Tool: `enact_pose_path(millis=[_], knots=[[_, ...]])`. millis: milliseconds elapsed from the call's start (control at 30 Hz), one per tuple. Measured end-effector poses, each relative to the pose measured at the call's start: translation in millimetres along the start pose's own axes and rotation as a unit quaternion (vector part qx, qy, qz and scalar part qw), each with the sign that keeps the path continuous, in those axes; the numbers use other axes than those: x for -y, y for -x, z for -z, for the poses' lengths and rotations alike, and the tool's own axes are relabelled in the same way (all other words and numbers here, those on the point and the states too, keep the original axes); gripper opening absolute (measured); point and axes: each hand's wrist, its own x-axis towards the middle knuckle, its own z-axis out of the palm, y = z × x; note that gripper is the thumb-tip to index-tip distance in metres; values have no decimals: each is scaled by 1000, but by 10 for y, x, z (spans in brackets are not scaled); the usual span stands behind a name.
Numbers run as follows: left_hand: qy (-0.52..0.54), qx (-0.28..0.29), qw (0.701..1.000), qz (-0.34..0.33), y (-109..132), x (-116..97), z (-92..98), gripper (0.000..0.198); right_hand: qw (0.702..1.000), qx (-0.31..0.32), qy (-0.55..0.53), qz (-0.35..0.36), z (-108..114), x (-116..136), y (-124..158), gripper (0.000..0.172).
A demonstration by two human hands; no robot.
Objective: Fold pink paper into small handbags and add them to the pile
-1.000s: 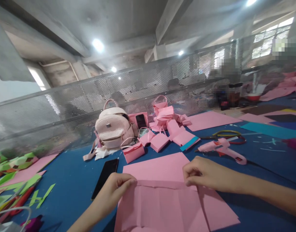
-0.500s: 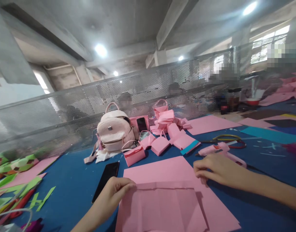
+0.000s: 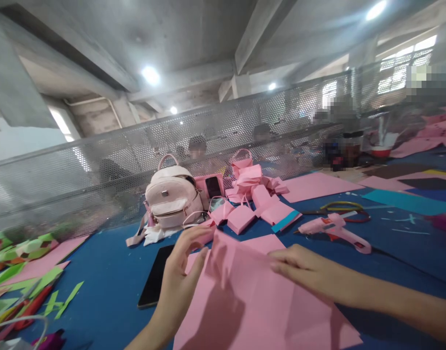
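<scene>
A folded piece of pink paper (image 3: 257, 277) is lifted and tilted above a larger pink sheet (image 3: 272, 240) lying on the table. My right hand (image 3: 299, 267) pinches the folded paper along its right upper edge. At its left corner, my left hand (image 3: 186, 270) is curved with thumb and fingers apart; whether the fingertips touch the paper is unclear. Beneath the left wrist, a black phone (image 3: 152, 287) is partly covered. Past my right hand lies a pink glue gun (image 3: 328, 228), its cord running right.
Small pink paper bags (image 3: 241, 218) are heaped in front of a white backpack (image 3: 174, 197). Scissors (image 3: 345, 209) lie behind the glue gun. Green paper strips (image 3: 68, 299) and tools are at left. A perforated metal screen (image 3: 128, 150) runs behind; people sit beyond it.
The folded paper has gone from lying nearly flat to raised and tilted. My left hand has risen and spread its fingers; my right hand has moved left from the glue gun onto the paper.
</scene>
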Motion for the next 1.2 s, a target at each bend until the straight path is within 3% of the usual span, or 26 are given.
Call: enact_pose_path(millis=[33,100,167,267,333,400,500,733,900,1033,1133,1200], knots=[[9,-27,1000,-10,20,0,-9,20,999,-36,-13,-3,0,-33,-9,51],[57,-23,998,28,75,27,-55,19,997,-76,-25,3,-11,-49,-20,50],[138,25,983,117,127,78,-137,27,998,-62,-23,23,-43,4,-20,46],[275,76,926,246,149,135,-275,40,998,-11,-2,69,-135,140,-6,45],[342,84,892,282,122,131,-338,43,995,7,23,95,-202,206,3,50],[375,78,878,287,81,103,-369,42,992,21,56,114,-248,231,4,63],[383,64,876,287,32,64,-374,38,987,31,85,135,-247,227,-18,82],[412,153,858,265,3,19,-356,32,989,-38,60,133,-144,175,-132,56],[397,203,852,274,14,34,-342,33,985,-113,13,126,-120,139,-313,63],[365,214,860,284,41,72,-363,40,993,-38,-70,91,-97,79,-524,47],[297,192,893,278,51,87,-382,50,991,-4,-113,67,-90,18,-664,37],[251,166,912,280,66,112,-391,47,991,-10,-117,63,-83,-6,-725,31]])
